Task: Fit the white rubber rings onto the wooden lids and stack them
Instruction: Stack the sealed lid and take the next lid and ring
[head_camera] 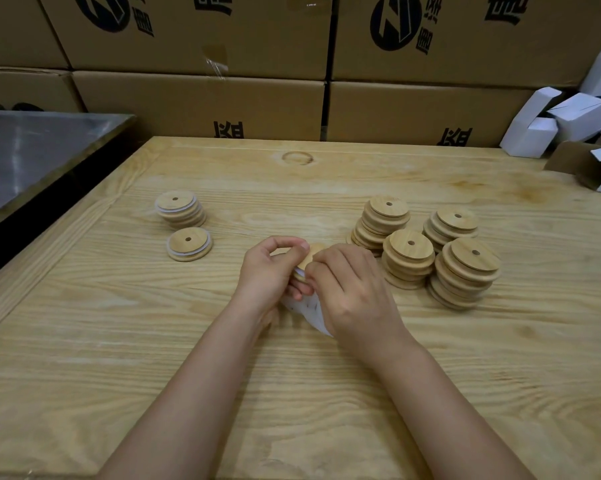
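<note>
My left hand (pixel 269 271) and my right hand (pixel 352 289) meet at the table's middle, both gripping one round wooden lid (pixel 312 255), mostly hidden by fingers. A white rubber ring (pixel 300 271) shows at the lid's lower edge between my fingers. Under my hands lie more white rings (pixel 312 311), partly covered. On the left stands a short stack of lids with white rings fitted (pixel 180 209), and in front of it a single ringed lid (pixel 189 244). On the right stand several stacks of bare wooden lids (pixel 427 247).
The wooden table (pixel 292 375) ends at a wall of brown cardboard boxes (pixel 202 98) behind. A dark metal-topped surface (pixel 32 150) adjoins on the left. Folded white cartons (pixel 569 119) and an open brown box (pixel 590 168) sit at the back right.
</note>
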Demonstrator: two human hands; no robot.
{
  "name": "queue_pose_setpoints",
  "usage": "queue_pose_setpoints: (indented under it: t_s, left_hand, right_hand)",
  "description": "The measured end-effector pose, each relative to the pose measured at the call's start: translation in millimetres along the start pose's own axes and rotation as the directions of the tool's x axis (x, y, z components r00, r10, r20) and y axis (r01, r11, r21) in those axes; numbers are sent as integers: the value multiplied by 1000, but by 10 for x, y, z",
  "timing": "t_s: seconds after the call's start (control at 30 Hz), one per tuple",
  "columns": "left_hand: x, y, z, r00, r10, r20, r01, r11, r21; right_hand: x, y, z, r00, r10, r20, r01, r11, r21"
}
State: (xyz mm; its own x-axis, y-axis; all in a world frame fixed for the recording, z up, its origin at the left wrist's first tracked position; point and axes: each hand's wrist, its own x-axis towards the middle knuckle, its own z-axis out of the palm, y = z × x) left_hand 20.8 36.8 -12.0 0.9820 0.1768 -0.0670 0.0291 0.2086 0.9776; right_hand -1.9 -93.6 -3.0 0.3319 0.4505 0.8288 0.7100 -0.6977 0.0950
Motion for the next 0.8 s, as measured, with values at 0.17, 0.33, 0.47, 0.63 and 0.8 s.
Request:
queue_pose_setpoints:
  t_s: [0.17,0.33,0.47,0.63,0.8]
  left_hand:
    - [16,7,-35,997,49,55,-44,996,-81]
    - [-10,26,-111,962,155,223,-128,983,-130]
    - [-49,28,-82,952,199,233,-190,980,-60]
    - [-61,41,-119,933,244,263,-260,965,25]
    - [-74,-9,-85,934,190,302,-227,970,93]
  right_hand:
    - [-73,40,48,982,189,-19,-183,968,172]
    - [-59,125,40,759,622,195,-623,606,495]
    - [-25,187,4,536,737,411,-741,178,648]
    - [-36,178,33,522,762,383,-682,103,724]
    - [-48,192,41,460,792,402,-659,0,752]
